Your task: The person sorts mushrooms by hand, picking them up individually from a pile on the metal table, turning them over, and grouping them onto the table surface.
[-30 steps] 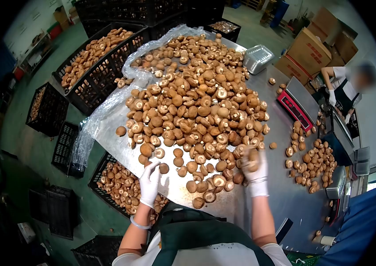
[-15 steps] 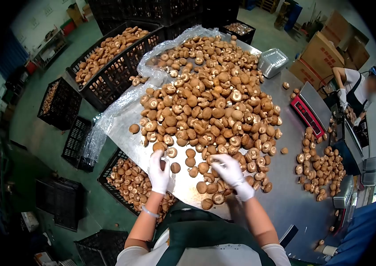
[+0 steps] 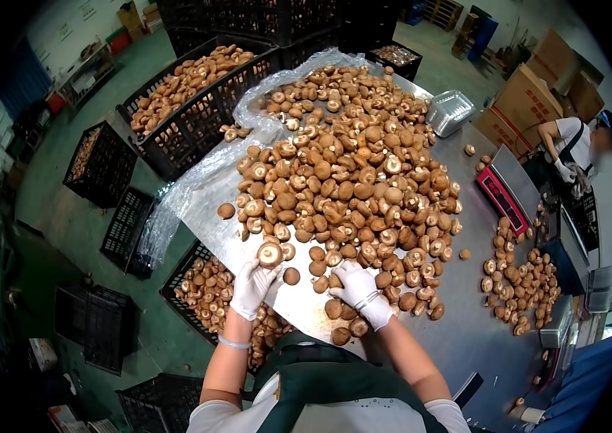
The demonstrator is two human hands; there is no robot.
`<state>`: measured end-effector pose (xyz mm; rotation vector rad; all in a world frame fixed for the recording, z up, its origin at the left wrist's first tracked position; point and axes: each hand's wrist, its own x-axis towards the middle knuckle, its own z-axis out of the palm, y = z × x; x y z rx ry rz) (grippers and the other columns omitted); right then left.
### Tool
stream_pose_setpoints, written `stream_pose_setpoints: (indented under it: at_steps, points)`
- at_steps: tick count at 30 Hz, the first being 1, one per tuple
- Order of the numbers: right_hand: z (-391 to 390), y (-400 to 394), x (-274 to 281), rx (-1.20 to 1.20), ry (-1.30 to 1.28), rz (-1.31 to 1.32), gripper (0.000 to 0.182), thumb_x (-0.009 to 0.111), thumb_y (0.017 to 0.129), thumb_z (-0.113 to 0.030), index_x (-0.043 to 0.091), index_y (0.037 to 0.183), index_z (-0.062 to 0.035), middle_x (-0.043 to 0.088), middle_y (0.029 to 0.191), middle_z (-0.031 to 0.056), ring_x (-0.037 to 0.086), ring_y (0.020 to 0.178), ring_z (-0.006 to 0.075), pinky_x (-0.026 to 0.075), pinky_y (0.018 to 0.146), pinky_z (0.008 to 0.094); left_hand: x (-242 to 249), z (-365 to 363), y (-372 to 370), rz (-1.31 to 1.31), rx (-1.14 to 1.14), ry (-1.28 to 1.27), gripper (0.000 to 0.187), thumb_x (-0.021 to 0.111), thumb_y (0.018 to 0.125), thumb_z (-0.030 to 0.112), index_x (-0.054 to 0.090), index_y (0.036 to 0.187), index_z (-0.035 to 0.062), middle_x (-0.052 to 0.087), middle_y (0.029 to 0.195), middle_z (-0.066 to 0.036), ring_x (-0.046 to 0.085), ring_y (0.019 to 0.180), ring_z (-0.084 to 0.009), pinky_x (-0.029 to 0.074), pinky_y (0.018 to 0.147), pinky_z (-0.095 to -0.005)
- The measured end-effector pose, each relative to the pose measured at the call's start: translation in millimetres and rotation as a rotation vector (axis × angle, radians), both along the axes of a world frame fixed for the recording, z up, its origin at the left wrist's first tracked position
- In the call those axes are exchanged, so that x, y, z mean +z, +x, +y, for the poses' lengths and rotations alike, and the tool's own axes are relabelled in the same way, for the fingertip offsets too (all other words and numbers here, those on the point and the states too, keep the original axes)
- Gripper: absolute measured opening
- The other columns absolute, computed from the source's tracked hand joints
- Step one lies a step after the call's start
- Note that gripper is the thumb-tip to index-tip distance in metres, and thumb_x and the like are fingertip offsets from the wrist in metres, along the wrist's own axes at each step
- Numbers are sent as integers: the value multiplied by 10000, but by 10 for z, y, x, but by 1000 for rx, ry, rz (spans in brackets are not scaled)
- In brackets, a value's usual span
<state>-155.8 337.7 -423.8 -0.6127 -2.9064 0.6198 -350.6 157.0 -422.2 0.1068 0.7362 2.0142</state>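
Note:
My left hand (image 3: 252, 287), in a white glove, grips a shiitake mushroom (image 3: 270, 254) at its fingertips, with the pale gills and stem facing up. Over the near edge of the big mushroom pile (image 3: 349, 173), my white-gloved right hand (image 3: 361, 290) has its thumb and fingers closed around a brown mushroom (image 3: 335, 281), partly covered by the glove. A single mushroom (image 3: 291, 276) lies on the metal table (image 3: 212, 238) between the hands. Several more mushrooms lie loose just below and left of my right hand.
A black crate of mushrooms (image 3: 201, 289) stands below the table's left edge, and a larger full crate (image 3: 197, 108) is at the back left. Plastic film (image 3: 176, 195) drapes over the table edge. On the right are a red scale (image 3: 502, 200), clear trays (image 3: 450, 112) and a co-worker (image 3: 573, 144).
My left hand has turned and now shows a mushroom gill side up at its fingertips. My right hand has shifted slightly left and closed around a mushroom. The view has tilted a little.

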Motion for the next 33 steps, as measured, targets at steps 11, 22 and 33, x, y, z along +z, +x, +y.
stream_pose_setpoints:
  at_steps: [11, 22, 33]
  points:
    - [42, 66, 115, -40, -311, 289, 317, 727, 714, -208, 630, 986, -76, 594, 885, 90, 589, 834, 257, 482, 750, 346, -2, -768, -234, 257, 253, -252, 376, 507, 947, 296, 553, 1150, -18, 619, 1052, -138, 602, 943, -217, 493, 844, -336]
    - [145, 42, 11, -259, -2051, 829, 498, 475, 965, -239, 340, 1383, -6, 461, 1337, 173, 553, 1135, 273, 552, 833, 404, -21, 328, -271, 1693, 175, -1313, 457, 713, 720, 449, 660, 908, 37, 623, 887, -125, 577, 886, -304, 412, 837, -412]
    - [-52, 92, 64, -298, -2061, 737, 446, 413, 986, -244, 383, 1347, 17, 490, 1312, 167, 540, 1156, 301, 497, 924, 458, -12, 121, -78, 807, 12, -592, 470, 581, 807, -15, 479, 1262, 40, 552, 1176, -103, 564, 1075, -206, 462, 907, -306]
